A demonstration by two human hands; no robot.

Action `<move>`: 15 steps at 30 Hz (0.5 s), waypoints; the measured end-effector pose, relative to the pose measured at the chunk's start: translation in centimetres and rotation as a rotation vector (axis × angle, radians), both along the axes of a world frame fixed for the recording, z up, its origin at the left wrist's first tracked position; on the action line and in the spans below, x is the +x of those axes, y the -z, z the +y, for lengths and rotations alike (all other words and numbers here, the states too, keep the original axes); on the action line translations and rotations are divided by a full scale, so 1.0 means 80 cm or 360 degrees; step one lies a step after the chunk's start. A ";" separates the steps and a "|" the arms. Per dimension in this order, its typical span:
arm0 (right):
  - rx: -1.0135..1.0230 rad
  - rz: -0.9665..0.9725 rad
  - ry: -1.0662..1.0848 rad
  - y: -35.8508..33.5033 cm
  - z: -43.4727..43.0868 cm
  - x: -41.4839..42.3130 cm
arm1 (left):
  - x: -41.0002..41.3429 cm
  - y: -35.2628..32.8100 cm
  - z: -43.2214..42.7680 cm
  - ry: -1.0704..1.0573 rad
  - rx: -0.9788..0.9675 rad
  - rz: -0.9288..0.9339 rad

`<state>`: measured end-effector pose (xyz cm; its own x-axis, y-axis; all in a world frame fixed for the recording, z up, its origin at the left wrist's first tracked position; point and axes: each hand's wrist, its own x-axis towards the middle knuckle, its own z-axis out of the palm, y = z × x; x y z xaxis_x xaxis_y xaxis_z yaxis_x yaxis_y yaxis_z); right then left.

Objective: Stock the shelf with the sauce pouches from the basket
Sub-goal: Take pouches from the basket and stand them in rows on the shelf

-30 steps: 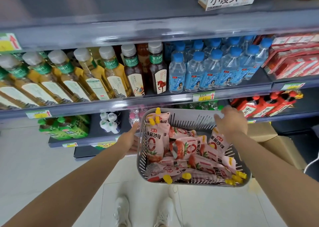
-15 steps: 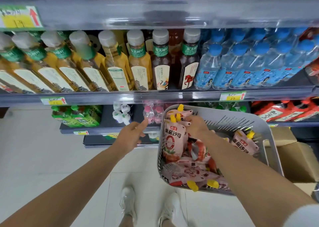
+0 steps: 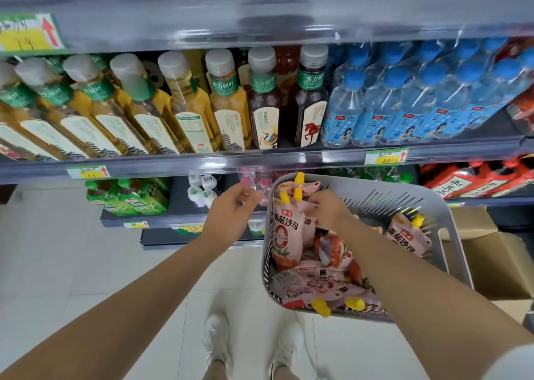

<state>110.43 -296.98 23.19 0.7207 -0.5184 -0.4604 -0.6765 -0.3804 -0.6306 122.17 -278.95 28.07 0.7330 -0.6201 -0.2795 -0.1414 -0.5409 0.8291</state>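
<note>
A grey slotted basket (image 3: 450, 249) hangs tilted in front of the lower shelves, and what carries it is hidden. Several pink sauce pouches with yellow caps lie inside. One pouch (image 3: 286, 235) stands upright against the basket's left wall and others (image 3: 318, 287) are piled at the near end. My right hand (image 3: 329, 212) is inside the basket at its far left. Its fingers curl over the tops of the upright pouches. My left hand (image 3: 231, 217) hovers just left of the basket rim with loosely curled fingers, holding nothing.
The shelf (image 3: 260, 160) above the basket carries tea bottles (image 3: 187, 113) and blue-capped water bottles (image 3: 404, 105). Lower down are green bottles (image 3: 130, 197) on the left and red packs (image 3: 476, 177) on the right. A cardboard box (image 3: 497, 264) sits on the floor beside the basket. My shoes (image 3: 216, 342) stand on white tiles.
Both hands have left the basket rim. My right hand has gone into the basket onto the upright pouches. My left hand has drifted toward the basket's left side.
</note>
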 end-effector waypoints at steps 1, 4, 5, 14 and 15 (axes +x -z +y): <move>-0.0004 -0.0029 -0.0017 -0.005 0.000 -0.001 | -0.002 -0.003 -0.003 0.0096 0.0002 -0.0129; -0.0092 -0.0087 -0.0011 -0.015 -0.002 -0.006 | -0.011 -0.008 -0.016 0.0422 0.0026 -0.0436; -0.0159 -0.0087 -0.0011 -0.019 -0.005 -0.007 | -0.015 -0.009 -0.021 0.0487 0.0042 -0.0495; -0.0496 -0.0080 -0.0051 -0.111 -0.057 -0.059 | -0.034 0.020 -0.072 0.1168 0.0513 -0.1068; -0.0509 -0.0065 -0.0044 -0.113 -0.060 -0.067 | -0.036 0.021 -0.079 0.1233 0.0612 -0.1172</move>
